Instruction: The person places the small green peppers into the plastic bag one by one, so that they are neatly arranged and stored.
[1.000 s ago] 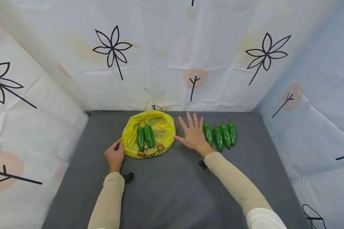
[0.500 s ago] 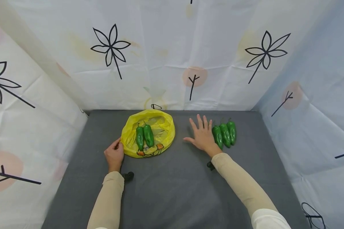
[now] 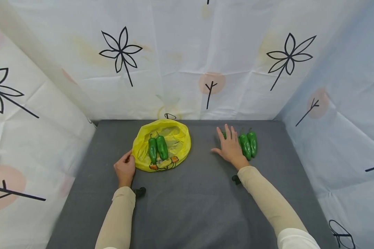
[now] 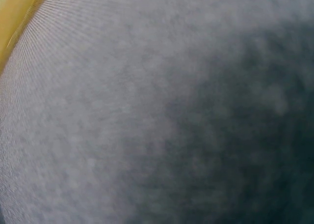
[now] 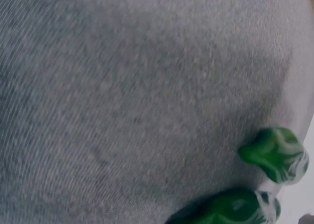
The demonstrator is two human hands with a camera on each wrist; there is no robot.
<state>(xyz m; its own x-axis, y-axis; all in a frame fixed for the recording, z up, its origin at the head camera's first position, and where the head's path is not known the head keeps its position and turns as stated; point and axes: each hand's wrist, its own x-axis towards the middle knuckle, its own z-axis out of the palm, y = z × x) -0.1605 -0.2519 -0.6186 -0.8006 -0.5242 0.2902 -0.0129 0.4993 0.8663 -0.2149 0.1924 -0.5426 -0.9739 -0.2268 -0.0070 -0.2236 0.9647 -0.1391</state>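
Observation:
A yellow plastic bag [image 3: 182, 155] lies with its mouth spread wide, and two green peppers [image 3: 162, 147] sit inside it, side by side. My left hand [image 3: 124, 170] pinches the bag's left rim; in the left wrist view only a yellow corner of the bag [image 4: 13, 15] shows. Over the row of green peppers [image 3: 245, 147] on the right, my right hand [image 3: 232, 149] is held with fingers spread, partly covering the two leftmost ones. The right wrist view catches two peppers [image 5: 277, 155] near its lower right corner, apart from each other.
A dark grey cloth [image 3: 187, 207] covers the table. White patterned sheets [image 3: 187, 62] close off the back and both sides. Small black cameras [image 3: 139, 192] are strapped at the wrists.
My right hand has moved right, from beside the bag to over the row of peppers, its fingers still spread. The left hand and bag have stayed in place.

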